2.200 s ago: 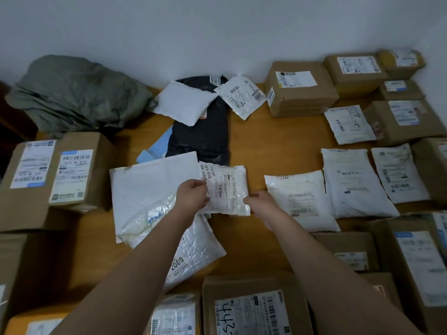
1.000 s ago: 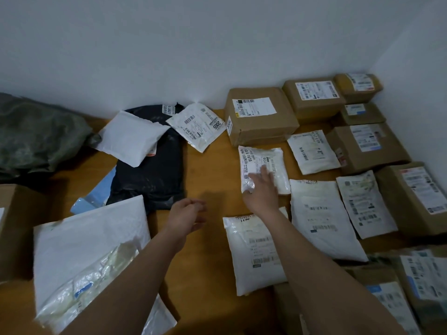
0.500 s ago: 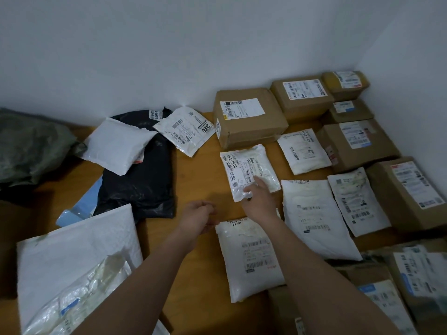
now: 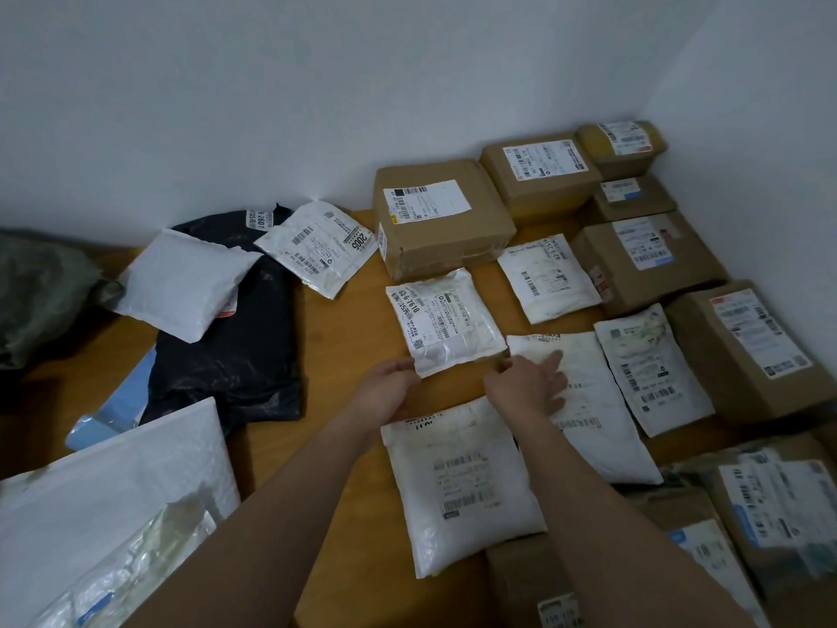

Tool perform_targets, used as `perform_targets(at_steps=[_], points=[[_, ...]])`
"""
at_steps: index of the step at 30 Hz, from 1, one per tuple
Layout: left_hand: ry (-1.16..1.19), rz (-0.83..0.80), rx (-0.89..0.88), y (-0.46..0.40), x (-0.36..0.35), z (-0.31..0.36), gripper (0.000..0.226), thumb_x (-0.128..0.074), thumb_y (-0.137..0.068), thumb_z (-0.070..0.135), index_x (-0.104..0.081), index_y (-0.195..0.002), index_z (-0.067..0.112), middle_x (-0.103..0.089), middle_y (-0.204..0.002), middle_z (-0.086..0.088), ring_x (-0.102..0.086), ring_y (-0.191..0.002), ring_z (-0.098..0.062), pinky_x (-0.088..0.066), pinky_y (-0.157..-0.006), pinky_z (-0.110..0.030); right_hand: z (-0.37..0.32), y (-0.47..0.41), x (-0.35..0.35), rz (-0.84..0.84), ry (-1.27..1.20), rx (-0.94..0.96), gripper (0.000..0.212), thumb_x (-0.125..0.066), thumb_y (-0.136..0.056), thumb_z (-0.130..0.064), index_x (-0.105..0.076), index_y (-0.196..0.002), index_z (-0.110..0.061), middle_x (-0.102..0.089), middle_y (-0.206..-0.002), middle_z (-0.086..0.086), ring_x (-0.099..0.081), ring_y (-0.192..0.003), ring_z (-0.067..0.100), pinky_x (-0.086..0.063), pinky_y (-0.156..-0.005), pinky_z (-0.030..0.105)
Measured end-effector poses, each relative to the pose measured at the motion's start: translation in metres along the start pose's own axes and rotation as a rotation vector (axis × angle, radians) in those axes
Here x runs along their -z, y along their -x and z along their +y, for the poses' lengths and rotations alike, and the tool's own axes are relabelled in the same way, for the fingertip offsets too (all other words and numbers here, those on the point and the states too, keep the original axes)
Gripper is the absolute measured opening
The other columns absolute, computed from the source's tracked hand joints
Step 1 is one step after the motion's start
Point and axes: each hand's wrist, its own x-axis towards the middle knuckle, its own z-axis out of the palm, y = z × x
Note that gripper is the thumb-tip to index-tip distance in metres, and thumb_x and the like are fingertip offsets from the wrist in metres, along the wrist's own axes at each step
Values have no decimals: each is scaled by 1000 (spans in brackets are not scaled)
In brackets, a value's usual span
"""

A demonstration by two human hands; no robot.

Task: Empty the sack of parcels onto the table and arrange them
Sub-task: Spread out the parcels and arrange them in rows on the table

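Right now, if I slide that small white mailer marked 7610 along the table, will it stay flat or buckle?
The small white mailer looks soft and wrinkled, so it may buckle. Its glossy film probably slides easily on the wooden table. It seems thin, likely light.

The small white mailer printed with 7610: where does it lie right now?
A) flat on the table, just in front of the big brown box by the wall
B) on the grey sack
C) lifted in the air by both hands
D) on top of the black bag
A: the small white mailer lies flat on the table, in front of the brown box, with the left hand at its near-left corner.
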Motion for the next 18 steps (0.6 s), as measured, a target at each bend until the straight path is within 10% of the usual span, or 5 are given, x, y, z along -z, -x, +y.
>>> perform_targets(at_steps=[6,11,18], points=[[6,-71,55,-14,-20,7,49,-59,-91,22,-48,-138,29,-55,-126,-3,-53,-115,-22,-47,-100,-40,6,6,-10,67,50,69,59,-46,-93,-28,-34,-144,-1,-16,-157,6,-22,-139,33,-20,-114,56],[-3,-63,59,-21,-30,11,45,-59,-89,24,-51,-134,26,-59,-116,-4,-56,-111,-23,-47,-101,-43,8,16,-9,226,91,114,31,-46,-90,-26,-63,-106,-4,-51,-124,9,-44,-116,30,-37,-104,46],[-91,-128,30,-17,-28,16,57,-58,-91,28,-38,-145,26,-51,-132,-2,-49,-119,-21,-43,-103,-41,14,22,-3,196,164,123,26,-49,-90,-28,-64,-92,-7,-52,-112,10,-47,-108,30,-41,-96,42]])
